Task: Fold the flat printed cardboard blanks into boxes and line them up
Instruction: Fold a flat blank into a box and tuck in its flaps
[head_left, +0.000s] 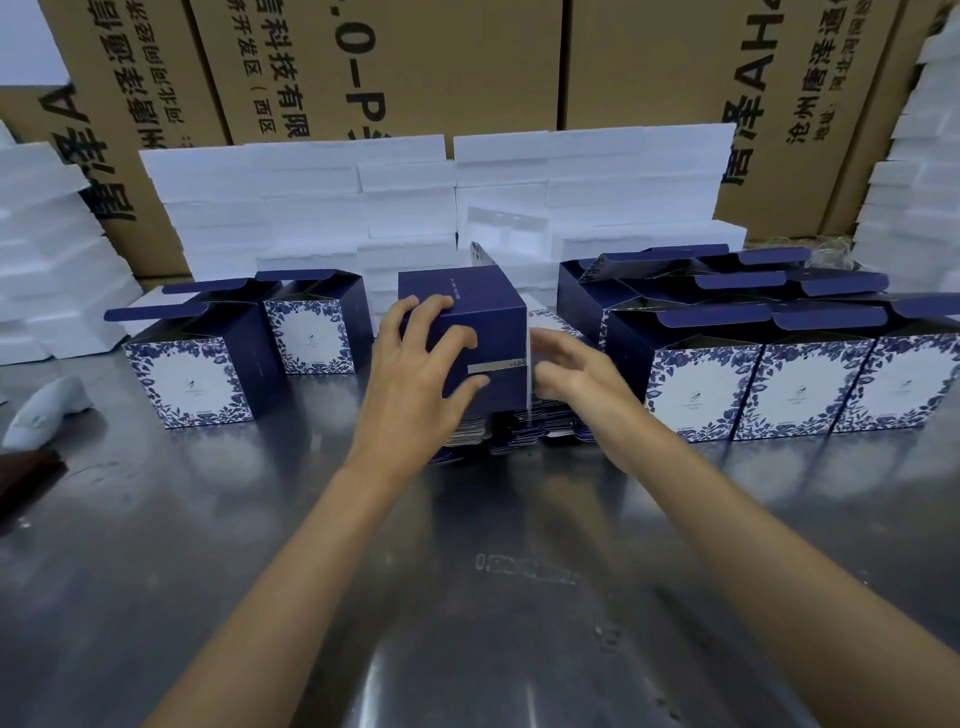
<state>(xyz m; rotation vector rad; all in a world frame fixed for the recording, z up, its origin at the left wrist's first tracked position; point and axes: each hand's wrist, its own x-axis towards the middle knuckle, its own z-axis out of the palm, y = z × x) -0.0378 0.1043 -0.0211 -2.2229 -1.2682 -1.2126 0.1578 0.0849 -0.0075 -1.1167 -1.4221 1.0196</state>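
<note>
Head view: steel table (260, 545), cartons (467, 67) behind; left hand (415, 374) grips box (483, 332), right hand (576, 371) seemingly open.

A navy box (470, 332) stood atop the flat blanks (514, 428); open-flapped floral boxes (789, 384) lined up right of it.

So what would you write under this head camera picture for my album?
Left hand steadies a navy box over the flat blanks, right hand alongside.
</note>
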